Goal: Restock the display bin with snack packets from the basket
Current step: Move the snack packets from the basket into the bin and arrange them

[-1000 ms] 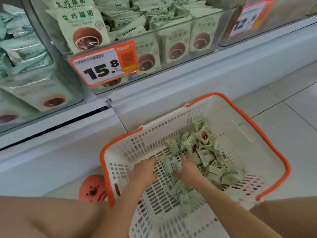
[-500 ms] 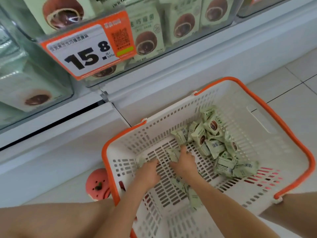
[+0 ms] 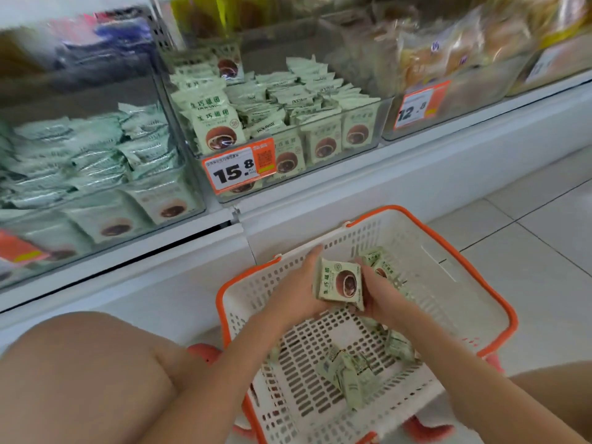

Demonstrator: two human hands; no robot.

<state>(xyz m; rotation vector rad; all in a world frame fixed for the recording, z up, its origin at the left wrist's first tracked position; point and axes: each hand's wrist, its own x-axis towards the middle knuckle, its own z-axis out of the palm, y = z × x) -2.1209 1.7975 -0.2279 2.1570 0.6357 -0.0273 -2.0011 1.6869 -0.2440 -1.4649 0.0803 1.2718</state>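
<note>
While both hands lift above the basket (image 3: 474, 270), a stack of snack packets (image 3: 339, 282) sits between them. Left hand (image 3: 296, 291) and right hand (image 3: 381, 296) clasp its opposite sides.

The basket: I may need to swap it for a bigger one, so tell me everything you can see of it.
The basket is white perforated plastic with an orange rim and a slot handle in its far wall. It stands on the tiled floor before the display shelf, between the person's knees. A few pale green snack packets lie on its bottom. Above it, the left hand and right hand hold a bunch of packets.
</note>
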